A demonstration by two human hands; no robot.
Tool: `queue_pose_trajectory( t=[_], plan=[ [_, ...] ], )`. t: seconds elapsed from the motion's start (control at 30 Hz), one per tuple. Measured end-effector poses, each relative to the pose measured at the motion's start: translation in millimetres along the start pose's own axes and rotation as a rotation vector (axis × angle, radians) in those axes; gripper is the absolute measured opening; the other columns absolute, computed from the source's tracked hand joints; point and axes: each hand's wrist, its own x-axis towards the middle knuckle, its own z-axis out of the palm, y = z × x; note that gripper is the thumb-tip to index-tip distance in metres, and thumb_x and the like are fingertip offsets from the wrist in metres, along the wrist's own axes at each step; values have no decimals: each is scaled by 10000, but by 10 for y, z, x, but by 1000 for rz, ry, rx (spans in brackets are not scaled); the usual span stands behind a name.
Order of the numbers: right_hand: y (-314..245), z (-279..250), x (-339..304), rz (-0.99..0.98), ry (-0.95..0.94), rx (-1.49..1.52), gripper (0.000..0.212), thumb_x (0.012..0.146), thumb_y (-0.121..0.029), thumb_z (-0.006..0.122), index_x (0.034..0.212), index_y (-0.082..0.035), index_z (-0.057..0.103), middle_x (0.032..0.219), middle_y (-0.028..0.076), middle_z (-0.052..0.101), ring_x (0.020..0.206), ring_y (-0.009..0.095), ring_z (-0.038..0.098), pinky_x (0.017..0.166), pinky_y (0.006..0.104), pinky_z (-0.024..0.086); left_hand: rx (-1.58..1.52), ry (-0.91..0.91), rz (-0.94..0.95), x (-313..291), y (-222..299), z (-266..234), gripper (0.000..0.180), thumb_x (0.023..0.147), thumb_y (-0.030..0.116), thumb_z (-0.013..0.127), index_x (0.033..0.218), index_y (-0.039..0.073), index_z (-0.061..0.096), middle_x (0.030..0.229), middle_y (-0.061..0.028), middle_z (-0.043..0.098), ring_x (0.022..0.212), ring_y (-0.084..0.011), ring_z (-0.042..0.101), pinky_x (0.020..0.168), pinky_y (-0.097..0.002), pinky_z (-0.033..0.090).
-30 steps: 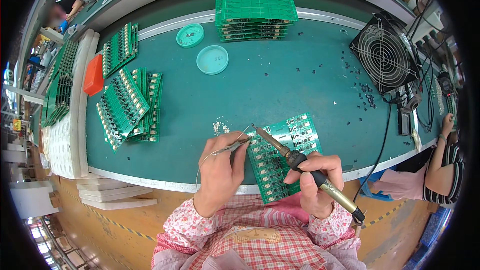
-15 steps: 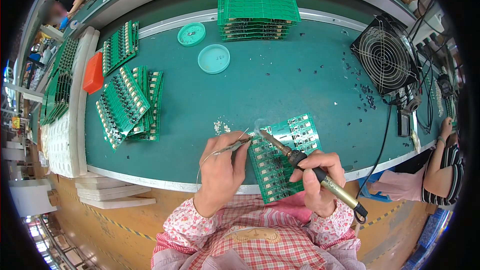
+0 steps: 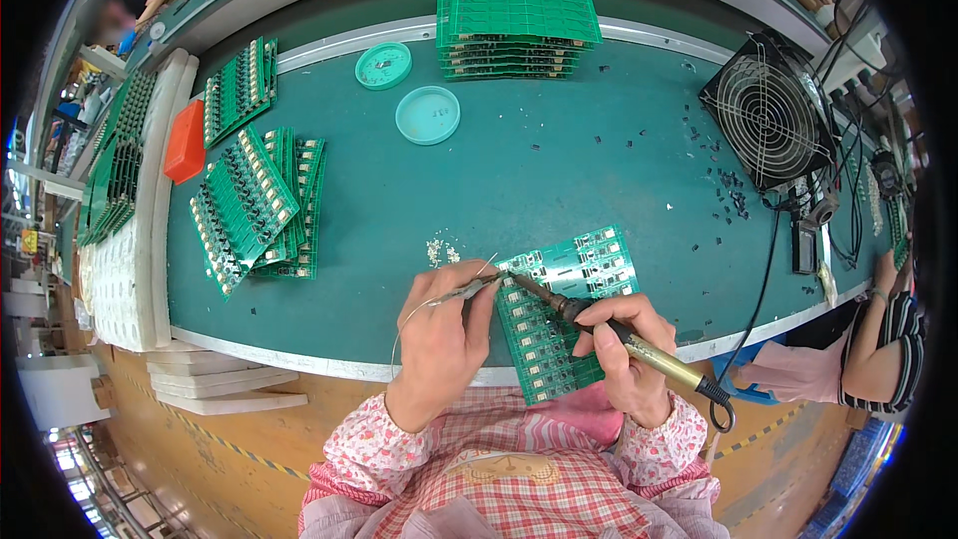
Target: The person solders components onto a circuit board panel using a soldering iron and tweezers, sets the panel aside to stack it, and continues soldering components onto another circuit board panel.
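Observation:
In my right hand (image 3: 631, 354) is a soldering iron (image 3: 664, 364) with a dark grip and a brass-coloured rear part. Its tip meets the upper left part of a green circuit board (image 3: 559, 334), which lies tilted at the table's front edge. My left hand (image 3: 444, 329) is closed on metal tweezers (image 3: 464, 291) whose points reach the same corner of the board. A thin silvery wire, apparently solder (image 3: 397, 339), also runs through these fingers. Small pale parts (image 3: 439, 250) lie scattered just beyond my left hand.
Stacked circuit boards stand at the back (image 3: 519, 0) and lie at the left (image 3: 249, 205), near a red box (image 3: 186, 143). Two turquoise dishes (image 3: 427, 116) sit behind. A black fan (image 3: 766, 115) stands right, near loose black parts (image 3: 733, 190). The iron's cable (image 3: 763, 299) crosses the front edge.
The iron's tip has moved slightly left and down, closer to the tweezers' points, and my right hand has shifted a little left. The wisp of smoke has gone. My left hand stays almost still.

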Motion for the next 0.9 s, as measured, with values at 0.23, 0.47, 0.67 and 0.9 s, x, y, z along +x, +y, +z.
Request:
queue_pose_trajectory(
  t=[0.23,0.47,0.67,0.9],
  plan=[
    [-24,15,16,10,-30,-35,111,886,-90,666,976,-26,681,744,59,689,647,146,677,617,286,517,-8,-5,-11,0,0,-1,47,866,-6,678,912,-3,670,1014,-101,707,847,-302,654,741,-381,508],
    [31,19,20,-67,-35,-46,123,869,-102,684,962,-22,689,794,86,700,655,178,661,614,302,518,-2,-4,14,5,1,-1,135,824,-38,706,945,7,668,1011,-94,703,840,-304,650,734,-381,515],
    [-1,-40,-19,-128,8,-69,109,870,-100,684,952,-29,689,794,91,702,634,166,636,590,299,496,-9,16,28,-3,-8,12,126,829,-35,704,943,6,667,1008,-91,703,839,-299,647,737,-378,516],
    [59,-85,-121,-403,32,-654,451,726,-120,812,1164,-118,704,1008,115,618,895,297,629,794,408,526,23,-2,28,-8,10,-5,64,862,-18,683,915,-4,651,1005,-109,709,847,-307,656,757,-385,507]
  ],
)
